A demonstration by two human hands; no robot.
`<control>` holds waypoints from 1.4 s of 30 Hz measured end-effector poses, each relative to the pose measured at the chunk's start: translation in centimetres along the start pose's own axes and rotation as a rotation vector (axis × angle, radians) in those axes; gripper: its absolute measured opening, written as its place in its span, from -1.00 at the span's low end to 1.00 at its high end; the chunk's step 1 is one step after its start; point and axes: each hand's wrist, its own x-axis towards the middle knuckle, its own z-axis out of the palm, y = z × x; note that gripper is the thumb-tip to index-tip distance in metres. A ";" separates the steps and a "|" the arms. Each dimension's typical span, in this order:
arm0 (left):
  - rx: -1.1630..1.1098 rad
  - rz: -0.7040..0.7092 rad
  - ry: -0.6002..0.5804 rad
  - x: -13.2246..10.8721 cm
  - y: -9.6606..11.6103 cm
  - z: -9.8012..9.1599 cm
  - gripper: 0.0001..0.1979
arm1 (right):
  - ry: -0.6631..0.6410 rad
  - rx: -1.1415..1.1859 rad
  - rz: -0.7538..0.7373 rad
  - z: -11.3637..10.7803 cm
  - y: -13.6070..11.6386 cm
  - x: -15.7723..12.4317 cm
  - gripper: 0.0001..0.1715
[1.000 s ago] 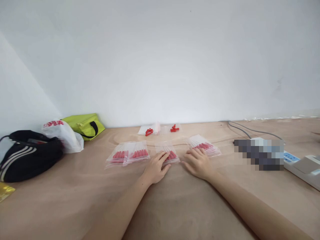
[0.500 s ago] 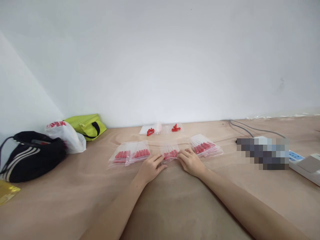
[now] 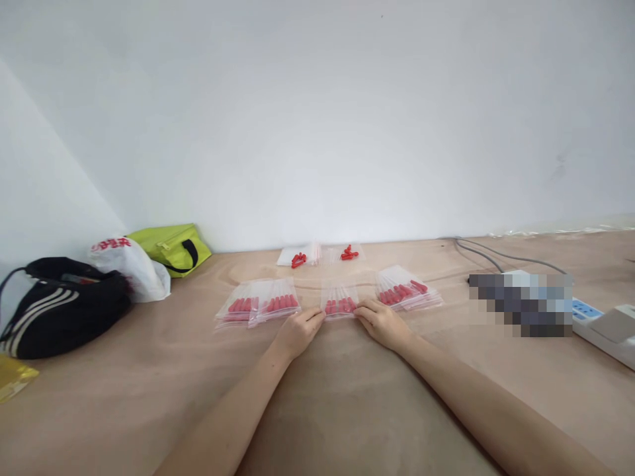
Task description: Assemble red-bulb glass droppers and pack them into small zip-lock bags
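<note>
A clear zip bag [image 3: 340, 292] with several red pieces in a row lies flat between my hands. My left hand [image 3: 300, 330] pinches its near left corner, and my right hand [image 3: 380, 322] pinches the near right corner. To the left lie two overlapping stacks of similar filled bags, the outer stack [image 3: 241, 305] and the inner stack [image 3: 278, 303]. Another stack of filled bags [image 3: 404, 289] fans out beyond my right hand. Farther back, loose red pieces [image 3: 298, 260] and a second small red heap [image 3: 349, 252] rest on clear bags near the wall.
At the left are a black bag [image 3: 67, 311], a white plastic bag [image 3: 131, 268], a lime green bag [image 3: 171, 248] and a yellow packet [image 3: 14, 378]. A power strip [image 3: 600, 324], grey cables [image 3: 486, 254] and a blurred-out object [image 3: 528, 307] lie at the right on the wooden table [image 3: 347, 410].
My left thumb and fingers have closed together and drawn slightly left, off the bag's middle. The bag lies straighter, with its near edge now in view and its red pieces more evenly spread.
</note>
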 end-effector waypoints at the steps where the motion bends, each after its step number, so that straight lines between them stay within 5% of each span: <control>1: 0.005 -0.002 -0.003 0.0 0.0 0.0 -0.69 | -0.003 -0.008 0.000 0.0 0.0 0.0 -0.74; 13: 0.083 0.005 -0.069 -0.1 0.0 -0.6 -0.68 | 0.047 -0.287 -0.168 -0.8 0.6 0.4 -0.67; 29: 0.066 0.016 -0.017 0.0 0.0 -0.4 -0.68 | 0.045 -0.266 -0.121 -1.1 0.2 0.5 -0.69; 42: 0.053 0.013 -0.011 0.1 0.2 -0.4 -0.71 | 0.099 -0.240 -0.240 2.0 -3.0 3.7 -0.80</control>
